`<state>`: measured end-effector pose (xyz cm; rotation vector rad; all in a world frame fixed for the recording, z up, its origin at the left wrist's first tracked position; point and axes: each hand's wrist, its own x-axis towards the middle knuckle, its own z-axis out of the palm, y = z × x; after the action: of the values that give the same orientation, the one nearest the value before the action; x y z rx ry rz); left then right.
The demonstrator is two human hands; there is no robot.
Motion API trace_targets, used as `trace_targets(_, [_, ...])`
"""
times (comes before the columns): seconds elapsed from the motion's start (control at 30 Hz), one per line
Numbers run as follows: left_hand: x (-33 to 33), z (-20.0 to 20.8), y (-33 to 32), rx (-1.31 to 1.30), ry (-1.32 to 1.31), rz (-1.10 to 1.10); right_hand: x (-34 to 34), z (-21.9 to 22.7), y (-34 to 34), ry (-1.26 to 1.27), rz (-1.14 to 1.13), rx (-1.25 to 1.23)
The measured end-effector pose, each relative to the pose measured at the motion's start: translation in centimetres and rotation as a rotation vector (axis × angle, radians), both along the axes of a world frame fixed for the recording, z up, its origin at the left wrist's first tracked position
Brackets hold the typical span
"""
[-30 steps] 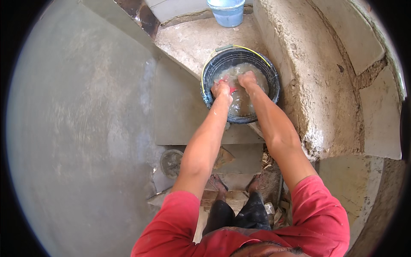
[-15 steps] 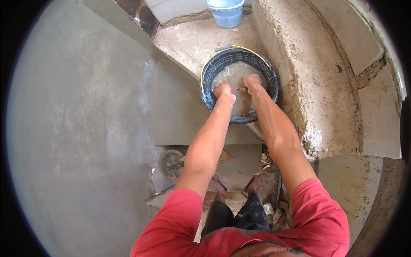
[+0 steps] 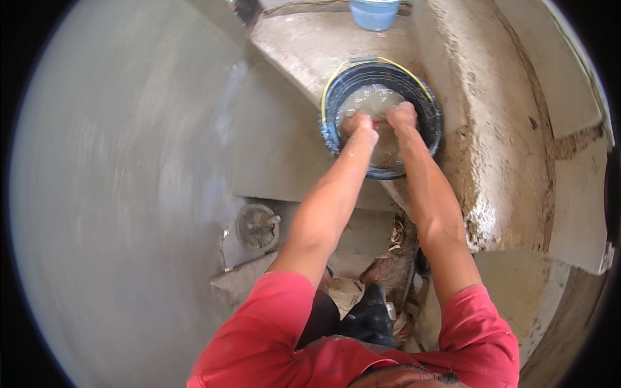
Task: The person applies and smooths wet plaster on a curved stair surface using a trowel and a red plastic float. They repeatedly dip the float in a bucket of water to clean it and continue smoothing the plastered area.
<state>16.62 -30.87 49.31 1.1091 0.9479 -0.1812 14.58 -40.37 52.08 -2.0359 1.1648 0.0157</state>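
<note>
A black bucket (image 3: 424,97) with a yellow handle holds murky grey water (image 3: 374,97). Both of my arms reach down into it. My left hand (image 3: 358,123) is closed, with its fingers at the water. Beside it my right hand (image 3: 402,115) is also closed, close to the bucket's right side. A small bit of something red (image 3: 378,124) shows between the two hands; its kind cannot be made out, and my fingers and the cloudy water hide the rest.
A light blue bucket (image 3: 375,16) stands beyond the black one on a rough ledge. To the right runs a rough masonry step (image 3: 482,129). Lower left, a round container (image 3: 240,226) holds grey material. A smooth grey surface (image 3: 129,161) fills the left. Debris lies near my feet.
The view has shifted, so the buckets appear farther right and slightly higher. The red bit between my hands now shows. Both hands remain in the black bucket.
</note>
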Motion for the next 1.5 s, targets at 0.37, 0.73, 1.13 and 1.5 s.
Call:
trace_targets(0.37, [0.2,-0.5,-0.9,0.04,0.028,0.039,1.0,-4.7,-3.7,0.015,0.069,0.089])
trace_targets(0.73, [1.6,-3.0,-2.0,-0.05,0.04,-0.159,1.7,-5.5,-5.7,0.078,0.22,-0.133])
trace_targets(1.13, [-0.5,2.0,-0.4,0.147,-0.024,-0.42,5.8,-10.7,-10.8,0.044,0.335,-0.006])
trace_targets(1.5, [0.5,0.4,-3.5,0.154,0.018,-0.41,6.5,-10.9,-14.1,0.002,0.1,0.874])
